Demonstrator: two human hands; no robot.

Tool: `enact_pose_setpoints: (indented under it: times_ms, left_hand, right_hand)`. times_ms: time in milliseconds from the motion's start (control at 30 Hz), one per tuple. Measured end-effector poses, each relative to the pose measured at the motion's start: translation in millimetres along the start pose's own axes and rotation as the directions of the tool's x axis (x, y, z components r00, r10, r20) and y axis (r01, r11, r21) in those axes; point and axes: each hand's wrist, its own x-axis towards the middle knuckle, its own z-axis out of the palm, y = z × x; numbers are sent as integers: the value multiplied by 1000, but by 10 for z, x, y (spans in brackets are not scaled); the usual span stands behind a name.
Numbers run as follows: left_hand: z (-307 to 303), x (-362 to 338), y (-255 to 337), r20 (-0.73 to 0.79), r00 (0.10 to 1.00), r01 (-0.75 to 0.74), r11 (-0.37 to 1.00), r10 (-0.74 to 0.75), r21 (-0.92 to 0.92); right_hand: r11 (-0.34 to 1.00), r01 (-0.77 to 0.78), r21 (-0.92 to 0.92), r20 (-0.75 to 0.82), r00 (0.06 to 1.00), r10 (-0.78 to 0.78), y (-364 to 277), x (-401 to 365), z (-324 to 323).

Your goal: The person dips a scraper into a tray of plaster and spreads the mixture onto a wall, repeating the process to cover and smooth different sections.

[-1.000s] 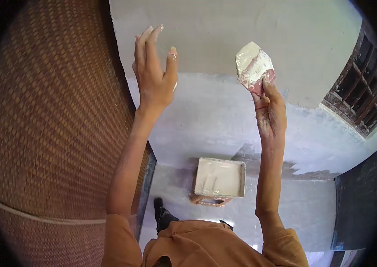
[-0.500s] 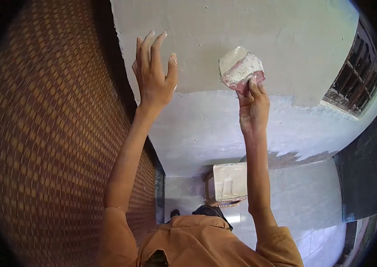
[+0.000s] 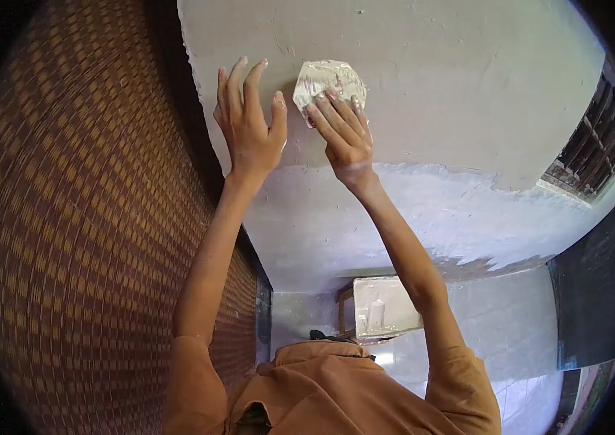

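My right hand point(image 3: 347, 138) grips a flat putty scraper point(image 3: 329, 76) by its lower part, fingers spread over the face turned toward me. Thick wet off-white putty smears that face. The scraper overlaps the upper wall point(image 3: 452, 87), which carries a grey-beige coat above a whiter lower band. My left hand point(image 3: 249, 134) is raised to the left of it, fingers apart and curved, holding nothing. Whitish residue shows on the fingertips of both hands.
A woven brown panel point(image 3: 90, 203) runs close along my left side. Below, a small stand with a putty-smeared top point(image 3: 387, 308) stands on the tiled floor point(image 3: 496, 319). A barred window opening point(image 3: 594, 138) and a dark board point(image 3: 594, 283) are at right.
My right hand has swung left with the scraper and turned, so its back now faces me and the putty-covered face shows. My left hand has barely moved.
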Motion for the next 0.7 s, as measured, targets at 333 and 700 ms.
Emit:
enact_pose_setpoints:
  times_ms: [333,700]
  left_hand:
    - [136,-72,-141,-12,1000,6,1000,-6,-4]
    - [136,-33,-225,-36,998,-44,998,46,54]
  right_hand:
    - [993,-31,-109,181,982,51,157,-229,217]
    - [998,-9,70,102,995,2,-149,-391,-359]
